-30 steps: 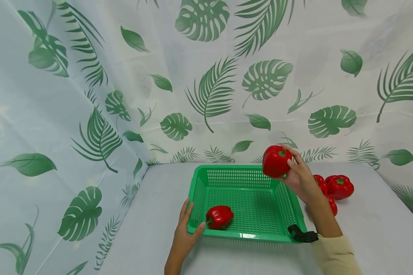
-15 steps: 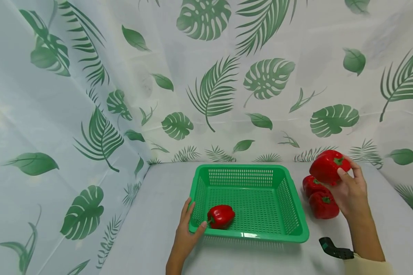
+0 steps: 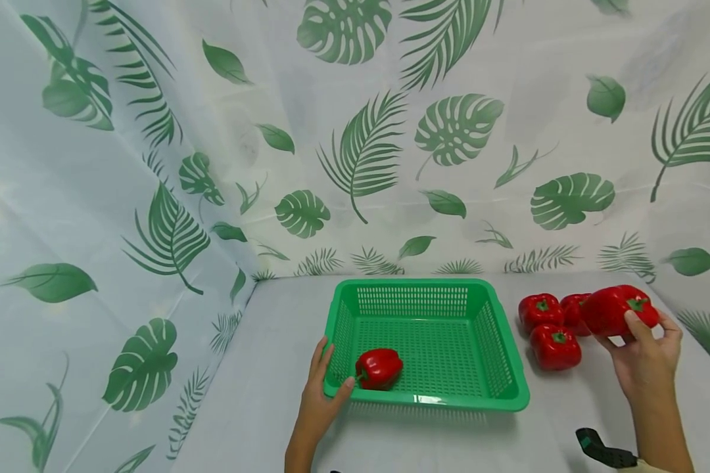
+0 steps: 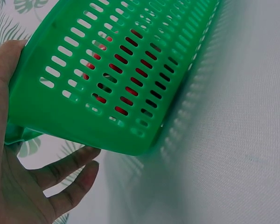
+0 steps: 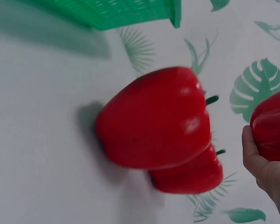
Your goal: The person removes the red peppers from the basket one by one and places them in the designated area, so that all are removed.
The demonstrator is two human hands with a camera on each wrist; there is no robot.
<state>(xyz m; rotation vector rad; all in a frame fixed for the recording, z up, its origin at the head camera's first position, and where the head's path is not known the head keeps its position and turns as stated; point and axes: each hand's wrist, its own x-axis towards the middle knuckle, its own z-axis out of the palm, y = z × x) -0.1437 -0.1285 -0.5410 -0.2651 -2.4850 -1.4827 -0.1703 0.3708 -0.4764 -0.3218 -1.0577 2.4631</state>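
My left hand (image 3: 321,402) holds the front-left corner of a green plastic basket (image 3: 449,401), its thumb over the rim and its other fingers along the outside. A red bell pepper (image 3: 380,369) lies on its side in that corner of the basket. My right hand (image 3: 647,361) grips another red bell pepper (image 3: 611,312), raised at the far right with its stem end toward the right. Behind and left of it, three more red bell peppers (image 3: 556,348) sit close together on the table. Two of these peppers (image 5: 154,121) overlap in the right wrist view.
A white-covered table (image 3: 242,407) carries everything. Leaf-printed white sheets (image 3: 355,144) hang at the back and left. The black strap mount (image 3: 606,450) of a wrist camera shows at my right wrist.
My right hand has carried its pepper from above the basket's right back corner to the far right, past the group of peppers, and lower. My left hand stays at the basket corner.
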